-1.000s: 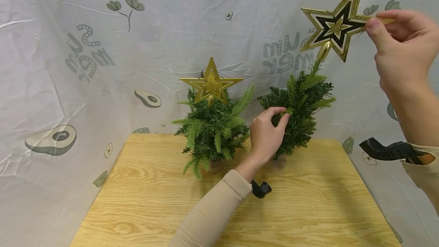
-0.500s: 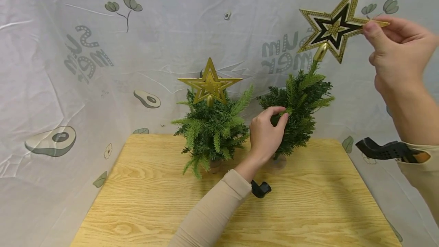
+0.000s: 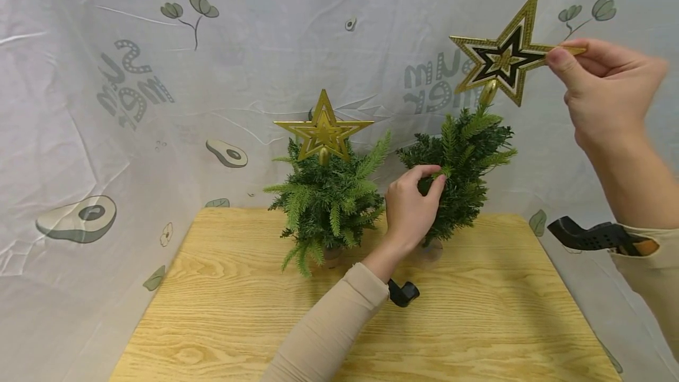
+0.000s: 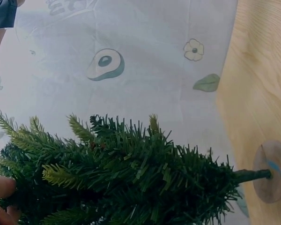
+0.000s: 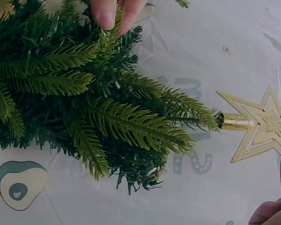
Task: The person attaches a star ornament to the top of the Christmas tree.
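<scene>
My right hand pinches one point of a gold star tree topper, which tilts above the right-hand small artificial Christmas tree. In the right wrist view, the tree's top sprig meets the open end of the star's gold socket; how deep it sits inside cannot be told. My left hand pinches a light green branch tip on that tree's left side. The tree leans to the right, and its round base shows in the left wrist view.
Another small tree stands to the left, with a gold star upright on its top. Both trees are at the back of a wooden table. Behind hangs a pale printed cloth. A black device sits at the right wrist.
The right hand has brought the star down and slightly left, bending the tree's top sprig with it. My left hand keeps its pinch on the branch, nearly still.
</scene>
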`<state>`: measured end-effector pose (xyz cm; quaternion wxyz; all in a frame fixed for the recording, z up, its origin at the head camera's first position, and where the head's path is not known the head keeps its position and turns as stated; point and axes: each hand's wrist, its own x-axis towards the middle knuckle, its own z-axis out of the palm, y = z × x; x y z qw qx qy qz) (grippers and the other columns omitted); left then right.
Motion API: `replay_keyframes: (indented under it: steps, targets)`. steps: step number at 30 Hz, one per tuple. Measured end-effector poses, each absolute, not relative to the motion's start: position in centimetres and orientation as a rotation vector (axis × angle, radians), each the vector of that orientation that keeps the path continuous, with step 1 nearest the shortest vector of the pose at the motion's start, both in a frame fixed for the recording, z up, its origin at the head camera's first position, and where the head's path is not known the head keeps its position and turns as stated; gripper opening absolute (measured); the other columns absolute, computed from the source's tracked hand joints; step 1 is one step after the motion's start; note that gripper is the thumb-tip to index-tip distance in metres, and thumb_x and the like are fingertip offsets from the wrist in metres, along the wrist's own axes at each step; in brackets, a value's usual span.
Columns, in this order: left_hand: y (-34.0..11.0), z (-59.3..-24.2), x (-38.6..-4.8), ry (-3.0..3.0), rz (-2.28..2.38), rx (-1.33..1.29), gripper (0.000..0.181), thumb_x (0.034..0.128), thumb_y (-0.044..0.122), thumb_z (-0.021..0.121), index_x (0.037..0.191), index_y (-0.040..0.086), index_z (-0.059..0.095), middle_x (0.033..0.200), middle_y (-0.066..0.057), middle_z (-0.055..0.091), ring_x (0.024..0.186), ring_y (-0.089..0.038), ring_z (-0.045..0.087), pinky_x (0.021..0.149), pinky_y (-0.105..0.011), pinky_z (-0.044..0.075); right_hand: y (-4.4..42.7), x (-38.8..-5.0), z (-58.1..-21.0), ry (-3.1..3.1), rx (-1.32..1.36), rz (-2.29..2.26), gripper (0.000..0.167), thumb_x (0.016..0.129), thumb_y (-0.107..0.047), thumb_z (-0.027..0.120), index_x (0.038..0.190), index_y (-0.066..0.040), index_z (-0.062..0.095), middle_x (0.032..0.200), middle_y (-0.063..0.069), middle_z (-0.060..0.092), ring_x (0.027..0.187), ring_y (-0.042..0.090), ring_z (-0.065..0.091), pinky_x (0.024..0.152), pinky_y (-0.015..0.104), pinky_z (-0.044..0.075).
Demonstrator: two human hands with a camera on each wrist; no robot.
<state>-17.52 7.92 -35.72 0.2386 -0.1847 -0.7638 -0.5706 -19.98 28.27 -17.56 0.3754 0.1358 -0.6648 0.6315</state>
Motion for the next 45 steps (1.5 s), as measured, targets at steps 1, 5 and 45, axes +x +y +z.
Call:
replay_keyframes:
  steps: [1,5,45]
  targets:
    - [7.9,-35.7,-17.5,-2.092,-1.560,-0.505,0.022,0.1027,0.023,0.070,0.122,0.013,0.076,0.116,0.002,0.075,0.039,-0.003,0.033,0.060,-0.017,0.036,28.3,-20.0,-17.7,-1.704,0.345,1.615,0.029,0.087,-0.007,0.083,0.103,0.016,0.075,0.085,0.008,0.076,0.048,0.014,0.031,0.048,0.021,0.019]
    - [8.0,-35.8,-17.5,-2.091,-1.556,-0.507,0.022,0.1027,0.023,0.070,0.121,0.012,0.076,0.116,0.002,0.076,0.038,-0.004,0.032,0.060,-0.017,0.036,28.6,-20.2,-18.0,-1.694,0.337,1.637,0.030,0.086,-0.007,0.083,0.104,0.016,0.075,0.086,0.008,0.076,0.050,0.013,0.035,0.047,0.020,0.019]
    - [7.4,-33.4,-16.0,-1.876,-1.488,-0.652,0.020,0.1054,0.020,0.065,0.114,0.007,0.078,0.112,-0.001,0.075,0.049,0.003,0.045,0.056,-0.015,0.041,28.0,-18.0,-17.3,-1.558,0.304,1.633,0.019,0.089,-0.004,0.080,0.102,0.009,0.076,0.092,0.009,0.069,0.057,0.013,0.040,0.049,0.014,0.031]
